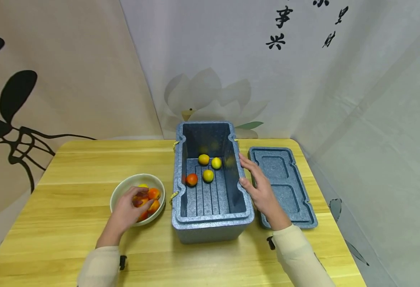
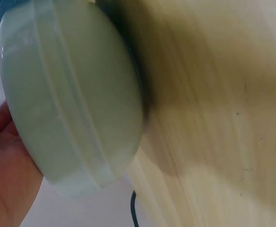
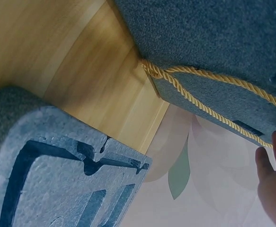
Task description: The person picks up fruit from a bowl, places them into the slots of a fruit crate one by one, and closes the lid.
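Now the left hand point(image 1: 129, 209) curls its fingers round an orange-red fruit point(image 1: 139, 202) in the pale bowl point(image 1: 122, 187), left of the blue foam box point(image 1: 210, 229); the right hand point(image 1: 258, 187) rests with fingers straight on the box's right rim.

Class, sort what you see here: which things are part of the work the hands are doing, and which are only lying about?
In use:
left hand, reaching into the bowl
fruit in the bowl
box, with four fruits inside
right hand, resting on the box rim

Lying about:
lid, flat beside the box
table
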`<state>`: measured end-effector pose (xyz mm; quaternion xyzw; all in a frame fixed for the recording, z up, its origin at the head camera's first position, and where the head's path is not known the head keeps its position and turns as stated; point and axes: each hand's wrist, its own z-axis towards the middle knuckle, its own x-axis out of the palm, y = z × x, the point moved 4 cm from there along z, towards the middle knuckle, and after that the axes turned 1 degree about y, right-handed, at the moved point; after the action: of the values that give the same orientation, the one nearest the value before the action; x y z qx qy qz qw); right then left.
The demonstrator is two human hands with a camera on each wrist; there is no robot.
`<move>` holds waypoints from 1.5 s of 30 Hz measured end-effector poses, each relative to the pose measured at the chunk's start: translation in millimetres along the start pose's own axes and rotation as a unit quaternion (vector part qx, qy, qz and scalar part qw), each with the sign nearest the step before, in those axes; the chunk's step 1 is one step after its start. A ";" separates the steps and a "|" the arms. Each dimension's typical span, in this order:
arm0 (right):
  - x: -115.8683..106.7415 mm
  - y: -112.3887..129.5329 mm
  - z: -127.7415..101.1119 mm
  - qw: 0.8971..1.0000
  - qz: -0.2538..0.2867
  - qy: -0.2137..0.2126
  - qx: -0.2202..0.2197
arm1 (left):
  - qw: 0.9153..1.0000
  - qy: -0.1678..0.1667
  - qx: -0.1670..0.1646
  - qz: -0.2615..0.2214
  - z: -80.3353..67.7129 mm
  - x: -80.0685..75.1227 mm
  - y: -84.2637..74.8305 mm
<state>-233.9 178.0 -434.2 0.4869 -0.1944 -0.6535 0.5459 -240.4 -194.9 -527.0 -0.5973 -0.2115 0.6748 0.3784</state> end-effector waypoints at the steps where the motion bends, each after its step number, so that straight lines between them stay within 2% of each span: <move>1: -0.1 -0.1 0.2 1.000 -0.001 0.001 0.001 | 1.000 0.001 -0.004 0.003 -0.8 0.5 0.1; 5: 0.6 0.5 0.4 1.000 -0.002 0.003 0.002 | 1.000 0.004 -0.007 0.017 -3.7 3.1 -0.2; 15: 2.8 0.6 -0.4 1.000 0.003 0.007 0.006 | 0.997 0.008 0.030 0.065 -7.3 10.0 -1.8; 21: 2.5 1.3 0.4 1.000 0.000 0.008 0.006 | 0.995 0.017 0.038 0.088 -5.7 12.3 -4.7; 36: 1.1 0.8 -1.6 1.000 -0.003 0.004 0.005 | 0.992 0.072 0.009 0.101 -2.1 16.8 -4.1; 39: 0.9 1.8 -1.7 1.000 0.000 0.005 0.006 | 0.992 0.077 -0.001 0.102 -1.5 16.1 -3.5; 45: 0.6 -2.9 -1.0 1.000 -0.005 0.003 0.002 | 0.992 0.084 0.001 0.093 1.2 15.7 -1.2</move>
<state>-234.5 178.6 -437.2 0.4912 -0.1919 -0.6543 0.5420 -241.3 -181.9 -536.0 -0.6683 -0.1217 0.6551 0.3307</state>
